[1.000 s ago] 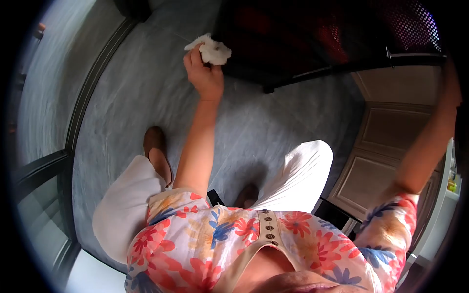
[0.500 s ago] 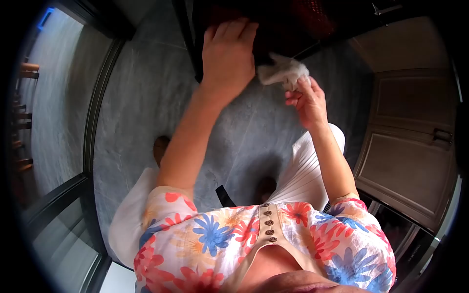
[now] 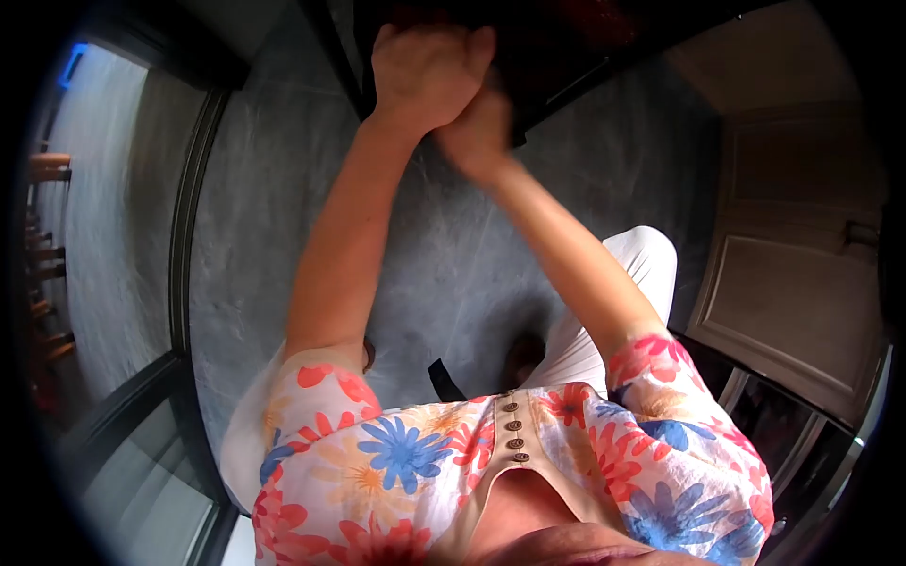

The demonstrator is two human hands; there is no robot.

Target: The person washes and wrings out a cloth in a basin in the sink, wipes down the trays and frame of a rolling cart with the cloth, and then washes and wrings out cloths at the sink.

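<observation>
My left hand [image 3: 425, 80] is at the top, back upward, over a dark, glossy piece [image 3: 543, 52] with a black edge. Its fingers bend down out of sight and its thumb points forward; what they close on is hidden. My right hand [image 3: 481, 132] is tucked against and partly under the left one, blurred by motion. The right fingers are hidden behind the left hand. The whitish cloth that was in my right hand does not show now.
A grey floor [image 3: 472, 245] lies below my arms. At the right stands a brown panelled cabinet [image 3: 783, 292] with a dark handle. A black-framed glass door [image 3: 184, 236] runs along the left, with wooden chairs [image 3: 49, 255] beyond it.
My right hand has swung left and forward to meet my left hand, and the cloth it held has gone from view. My left hand has shifted slightly forward and left.
</observation>
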